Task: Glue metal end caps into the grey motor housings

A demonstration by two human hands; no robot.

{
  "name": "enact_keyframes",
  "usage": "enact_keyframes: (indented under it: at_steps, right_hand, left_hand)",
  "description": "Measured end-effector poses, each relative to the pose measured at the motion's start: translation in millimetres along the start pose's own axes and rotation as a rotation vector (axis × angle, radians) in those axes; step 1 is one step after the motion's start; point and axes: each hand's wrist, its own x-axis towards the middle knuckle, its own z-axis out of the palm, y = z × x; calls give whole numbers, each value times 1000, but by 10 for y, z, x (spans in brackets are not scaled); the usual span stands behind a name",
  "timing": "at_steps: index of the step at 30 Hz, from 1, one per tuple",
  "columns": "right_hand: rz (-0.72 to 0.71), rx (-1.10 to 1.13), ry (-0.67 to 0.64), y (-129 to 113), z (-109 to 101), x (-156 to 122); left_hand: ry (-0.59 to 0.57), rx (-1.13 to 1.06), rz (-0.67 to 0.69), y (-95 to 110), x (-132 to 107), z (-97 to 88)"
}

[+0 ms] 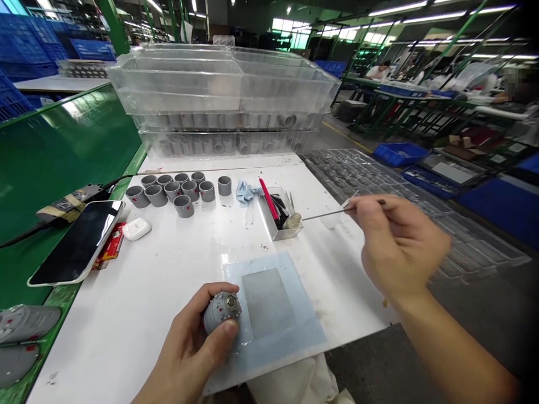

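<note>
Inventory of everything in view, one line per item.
grey cylinders: 11, grey, grouped on the white workbench
clear plastic trays: stacked, transparent, back of bench, holding more grey cylinders
smartphone: 1, black screen, left bench edge
earbud case: 1, white, right of phone
packet: 1, red, partly under phone
cloth: 1, light blue, right of cylinders
clear box: 1, transparent, mid-bench, holding a red stick and small bottle
mat: 1, pale blue, grey centre, front of bench
crates: several, blue, far left
left hand: holds grey motor, beside mat
right hand: fingers hold thin metal pick, above bench
</note>
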Motion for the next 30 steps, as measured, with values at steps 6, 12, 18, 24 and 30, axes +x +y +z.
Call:
enact_keyframes:
  at_steps: [6, 12, 18, 24, 30]
  right_hand:
    - [-197, -231, -124, 142, 91, 186]
    - [-162, -292, -394, 188, 191, 116]
    - [-366, 52, -319, -128, 391, -41]
    - [-382, 314, -589, -230, 888, -410]
    - [-207, 263, -765, -98, 899, -631]
  left_hand:
    - [-4, -46, -10, -16, 5, -7]
    - [-44, -142, 32, 13, 13, 2]
    - [-63, -144, 44, 59, 7, -1]
    - [87, 2, 326, 100, -5, -16]
    - [546, 241, 319, -33, -532, -532]
